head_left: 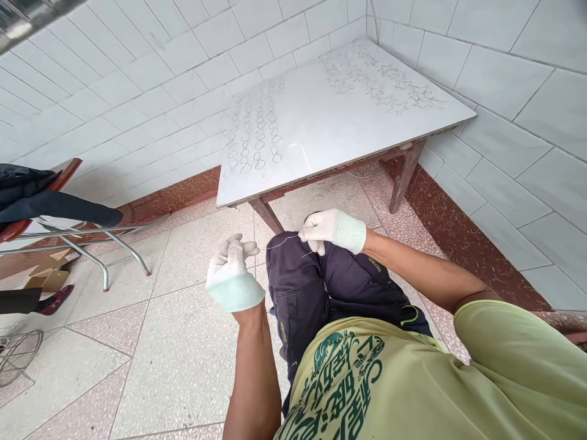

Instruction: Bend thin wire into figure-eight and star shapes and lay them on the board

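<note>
A thin wire [279, 244] stretches between my two gloved hands above my knees. My left hand [233, 272], in a white glove with a pale green cuff, is closed with its fingertips pinching one end. Opposite it, my right hand [331, 230], gloved the same way, pinches the wire further along. A short length of wire sticks out below the right fingers. On the white table [321, 140] ahead lie rows of wire loops [260, 134] at the left and many wire star shapes [389, 85] at the right.
Tiled walls [257, 36] close in behind and to the right of the table. At the left stands a folding chair [103, 235] with dark clothing on it. A cardboard box [49, 275], a person's foot [55, 299] and a wire basket [19, 354] are near it on the floor.
</note>
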Available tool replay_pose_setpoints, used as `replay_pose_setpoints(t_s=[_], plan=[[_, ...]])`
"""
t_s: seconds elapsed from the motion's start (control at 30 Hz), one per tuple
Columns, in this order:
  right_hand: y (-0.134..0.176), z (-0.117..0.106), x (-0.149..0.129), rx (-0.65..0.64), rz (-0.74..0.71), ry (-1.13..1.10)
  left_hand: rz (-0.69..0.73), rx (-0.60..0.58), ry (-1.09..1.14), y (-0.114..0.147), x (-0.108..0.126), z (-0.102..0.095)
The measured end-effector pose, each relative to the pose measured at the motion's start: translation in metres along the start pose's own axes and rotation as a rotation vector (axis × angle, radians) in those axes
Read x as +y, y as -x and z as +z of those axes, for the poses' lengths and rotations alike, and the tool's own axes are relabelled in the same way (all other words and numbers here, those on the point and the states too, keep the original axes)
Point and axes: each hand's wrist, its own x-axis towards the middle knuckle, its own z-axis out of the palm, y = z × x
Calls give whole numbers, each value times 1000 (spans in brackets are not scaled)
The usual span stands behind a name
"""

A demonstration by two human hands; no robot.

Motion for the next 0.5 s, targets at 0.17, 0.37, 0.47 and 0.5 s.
replay_pose_setpoints(t_s=[0.17, 0.37, 0.47, 0.5], plan=[[10, 5, -3, -100, -9, -43, 40, 73, 171, 5, 6, -12], [21, 11, 0, -246, -29, -131, 140, 93, 279, -2, 3, -35], [23, 13, 1, -272, -25, -164, 139, 91, 331, -5, -2, -42], [24, 14, 2, -280, -19, -172, 134, 93, 345, -5, -3, -43]])
